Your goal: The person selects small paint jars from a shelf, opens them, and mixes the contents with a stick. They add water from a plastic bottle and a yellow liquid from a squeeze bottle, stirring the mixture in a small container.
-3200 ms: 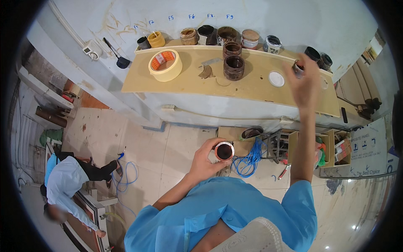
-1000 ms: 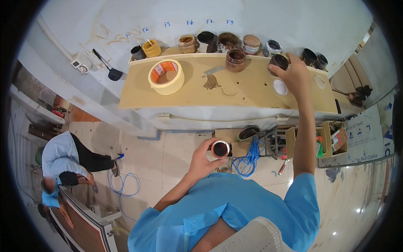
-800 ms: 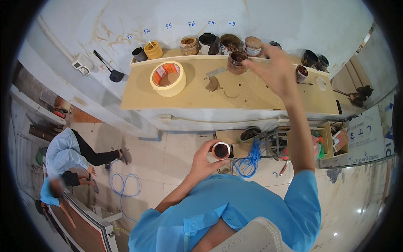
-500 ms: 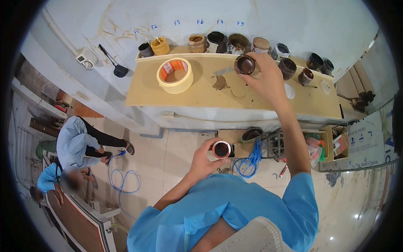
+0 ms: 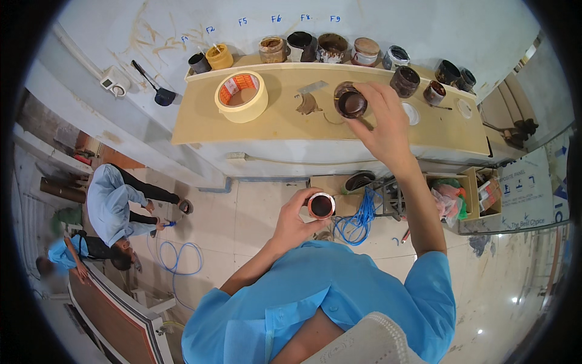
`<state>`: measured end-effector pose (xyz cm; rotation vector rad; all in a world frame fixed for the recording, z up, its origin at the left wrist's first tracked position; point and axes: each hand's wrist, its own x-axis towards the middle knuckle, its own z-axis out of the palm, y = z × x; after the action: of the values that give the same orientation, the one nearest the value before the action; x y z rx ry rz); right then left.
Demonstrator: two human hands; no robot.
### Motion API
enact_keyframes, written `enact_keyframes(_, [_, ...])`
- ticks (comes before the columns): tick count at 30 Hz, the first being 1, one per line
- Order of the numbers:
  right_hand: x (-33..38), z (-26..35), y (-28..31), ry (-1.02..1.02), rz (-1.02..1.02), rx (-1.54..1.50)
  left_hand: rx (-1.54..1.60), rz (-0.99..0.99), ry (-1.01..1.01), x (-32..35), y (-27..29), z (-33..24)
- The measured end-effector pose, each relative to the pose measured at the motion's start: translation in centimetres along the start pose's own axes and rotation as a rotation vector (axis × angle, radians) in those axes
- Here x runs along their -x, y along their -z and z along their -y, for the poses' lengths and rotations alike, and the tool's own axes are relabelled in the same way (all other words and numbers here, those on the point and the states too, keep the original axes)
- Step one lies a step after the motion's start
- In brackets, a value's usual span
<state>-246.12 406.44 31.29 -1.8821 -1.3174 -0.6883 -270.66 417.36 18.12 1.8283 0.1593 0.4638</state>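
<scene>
My right hand (image 5: pixel 385 124) is closed around a dark brown jar (image 5: pixel 351 103) above the shelf. Its open mouth faces me and shows a dark inside. Lower down, close to my chest, my left hand (image 5: pixel 296 219) grips a small open jar (image 5: pixel 321 206) with a pale, reddish-stained rim and dark brown contents. A roll of cream tape (image 5: pixel 242 109) lies on the shelf (image 5: pixel 285 127), left of the right hand. Between them are a brown stain and a flat, greyish scraper-like piece (image 5: pixel 313 87).
Several paint-stained jars line the wall, among them a yellow jar (image 5: pixel 219 57) and a dark jar (image 5: pixel 405 81). A coil of blue hose (image 5: pixel 357 221) lies below the shelf, near open boxes (image 5: pixel 485 191). Two people are at the left by a framed panel (image 5: pixel 112 315).
My right hand with the dark brown jar has come slightly down, turning its mouth more toward me. The left hand holds its jar much as before. The view has shifted a little.
</scene>
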Motion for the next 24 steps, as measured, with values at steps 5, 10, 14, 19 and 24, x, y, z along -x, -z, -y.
enact_keyframes(5, [0.8, 0.1, 0.9, 0.036, -0.048, 0.013, 0.002, -0.015, 0.010, 0.5, -0.2, 0.1])
enact_keyframes(10, [1.8, 0.0, 1.2, 0.062, -0.064, -0.001, 0.033, -0.003, 0.057, 0.9, -0.3, 0.1])
enact_keyframes(14, [2.4, -0.1, 1.3, 0.083, -0.092, 0.003, 0.013, -0.015, 0.053, 0.7, -0.2, -0.3])
enact_keyframes(19, [3.2, 0.0, 1.6, 0.054, -0.083, -0.028, 0.015, -0.060, 0.021, -0.5, 0.1, -1.0])
enact_keyframes(24, [4.6, 0.2, 1.7, -0.018, -0.088, -0.023, -0.055, -0.132, -0.061, -1.4, -0.2, -1.5])
